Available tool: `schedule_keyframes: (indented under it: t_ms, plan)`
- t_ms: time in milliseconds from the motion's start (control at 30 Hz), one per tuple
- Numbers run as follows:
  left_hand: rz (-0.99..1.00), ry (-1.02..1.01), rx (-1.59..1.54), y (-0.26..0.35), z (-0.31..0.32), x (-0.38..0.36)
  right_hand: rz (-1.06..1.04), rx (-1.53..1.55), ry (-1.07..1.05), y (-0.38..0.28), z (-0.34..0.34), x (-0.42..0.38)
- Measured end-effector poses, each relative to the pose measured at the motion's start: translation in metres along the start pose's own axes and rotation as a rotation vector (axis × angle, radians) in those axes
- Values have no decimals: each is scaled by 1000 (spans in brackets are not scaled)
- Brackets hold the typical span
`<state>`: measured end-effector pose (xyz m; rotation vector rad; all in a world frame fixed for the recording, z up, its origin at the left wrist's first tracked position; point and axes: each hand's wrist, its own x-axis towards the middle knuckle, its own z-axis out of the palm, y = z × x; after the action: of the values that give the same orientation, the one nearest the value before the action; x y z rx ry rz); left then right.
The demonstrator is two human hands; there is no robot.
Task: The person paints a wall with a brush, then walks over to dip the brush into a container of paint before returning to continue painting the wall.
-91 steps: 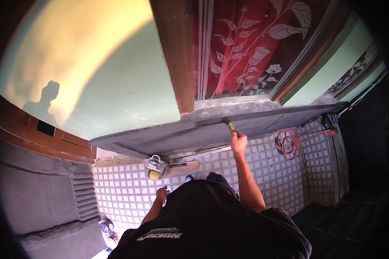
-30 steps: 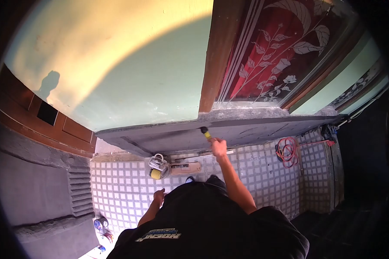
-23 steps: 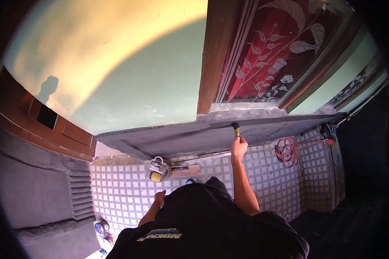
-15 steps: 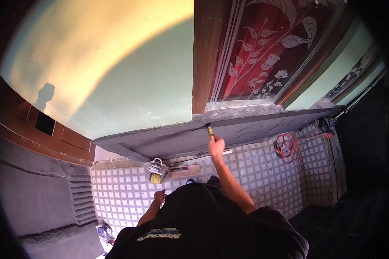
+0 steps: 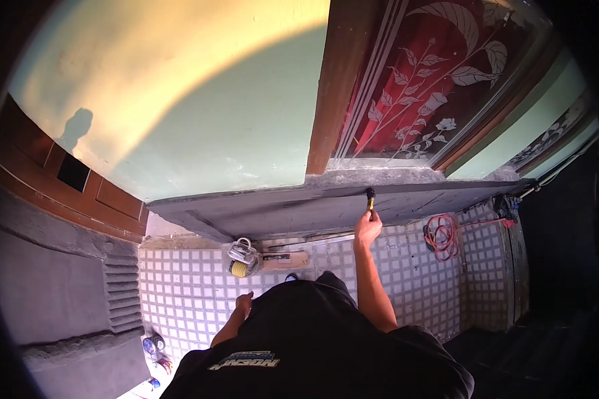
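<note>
My right hand (image 5: pixel 368 229) is closed round the handle of a small brush (image 5: pixel 371 200) with a yellowish ferrule. Its dark bristles touch the upper part of the grey wall band (image 5: pixel 279 217), just below the window sill. A darker wet-looking streak runs along the band to the left of the brush. My left hand (image 5: pixel 244 304) hangs low beside my dark shirt, over the tiled floor; its fingers are too small and shaded to tell whether they hold anything.
Against the band's foot stand a bag-like item with a yellow roll (image 5: pixel 239 268) and a flat board with a tool (image 5: pixel 286 259). A red cable (image 5: pixel 442 237) lies coiled at right. Small cans (image 5: pixel 154 344) stand lower left. A window (image 5: pixel 432 86) is above.
My right hand and the brush have moved to the right along the grey band. My left hand has hardly moved. The view has shifted slightly.
</note>
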<state>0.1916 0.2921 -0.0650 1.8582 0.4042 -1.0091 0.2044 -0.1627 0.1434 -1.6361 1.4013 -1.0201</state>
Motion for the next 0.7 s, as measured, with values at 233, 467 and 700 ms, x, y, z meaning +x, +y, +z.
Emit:
schedule_keyframes:
  t_ms: [233, 467, 700]
  plan:
    - [186, 23, 384, -29, -4, 14, -22, -12, -441, -33, 38, -73]
    - [-297, -18, -345, 11, 3, 13, -129, -123, -648, -7, 30, -43]
    - [-277, -16, -378, 5, 6, 20, 46, -43, -71, 11, 3, 6]
